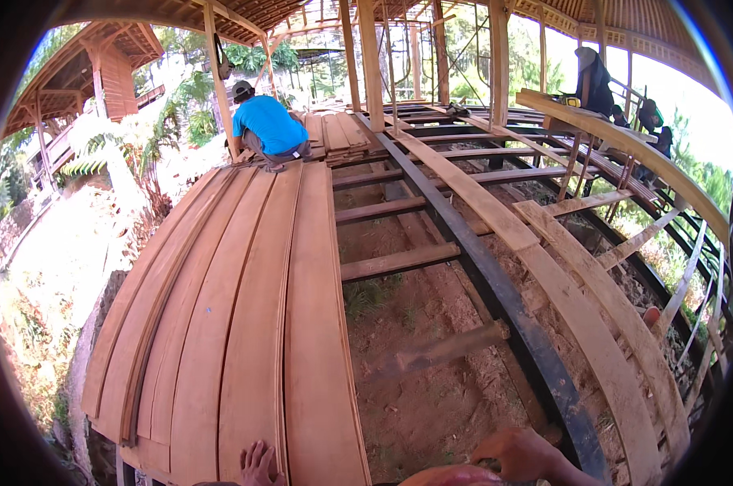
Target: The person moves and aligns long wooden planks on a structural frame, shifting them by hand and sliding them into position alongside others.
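At the lower edge, my left hand (259, 465) lies with its fingers spread on a long reddish-brown wooden board (249, 356). It holds nothing. My right hand (519, 455) hangs over the gap beside the boards, close to my bent leg (455, 476). Its fingers are loosely bent, with a space showing between finger and thumb, and nothing is visible in them. Several such boards lie side by side and partly stacked to the left, running away from me. A wider-looking board (322, 324) forms the right edge of this row.
A co-worker in a blue shirt (271, 128) crouches at the far end of the boards. Right of the boards, open joists (399, 263) span bare soil. A black steel beam (496, 275) and loose planks (585, 324) run lengthwise. Wooden posts (372, 73) stand ahead.
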Demonstrator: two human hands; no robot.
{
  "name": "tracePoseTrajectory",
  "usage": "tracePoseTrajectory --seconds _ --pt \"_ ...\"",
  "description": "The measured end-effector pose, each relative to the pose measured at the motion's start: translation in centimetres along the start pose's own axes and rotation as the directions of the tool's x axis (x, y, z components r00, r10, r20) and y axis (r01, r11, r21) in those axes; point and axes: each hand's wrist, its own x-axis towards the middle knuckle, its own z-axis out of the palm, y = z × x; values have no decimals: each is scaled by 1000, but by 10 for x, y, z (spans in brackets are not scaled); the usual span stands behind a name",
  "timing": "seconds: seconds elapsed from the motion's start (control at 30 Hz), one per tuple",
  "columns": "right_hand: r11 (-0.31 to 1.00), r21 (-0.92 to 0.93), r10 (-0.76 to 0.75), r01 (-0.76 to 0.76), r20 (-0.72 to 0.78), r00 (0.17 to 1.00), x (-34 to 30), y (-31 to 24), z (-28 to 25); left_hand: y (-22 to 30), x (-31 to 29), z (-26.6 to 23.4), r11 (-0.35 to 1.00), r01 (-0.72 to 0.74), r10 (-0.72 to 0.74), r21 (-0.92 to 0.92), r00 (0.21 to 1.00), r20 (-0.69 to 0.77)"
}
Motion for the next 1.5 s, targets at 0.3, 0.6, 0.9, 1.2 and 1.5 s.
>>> tracePoseTrajectory --seconds 0.3,0.6,0.9,1.2,1.5 --pt "998 15 62 -63 55 997 24 1 -20 -26 -3 13 998 -53 50 45 996 73" --pt "991 -93 103 -94 98 990 20 -5 -17 5 13 -17 997 61 -57 -42 995 82" --pt "986 -167 48 2 293 955 77 9 -2 -6 9 12 997 80 -82 19 984 159" --pt "991 129 -49 -41 623 781 76 58 -42 -16 27 10 993 120 -121 17 980 158" --pt "999 29 12 -45 701 713 82 32 -68 -13 23 7 990 142 -139 -4 972 188"
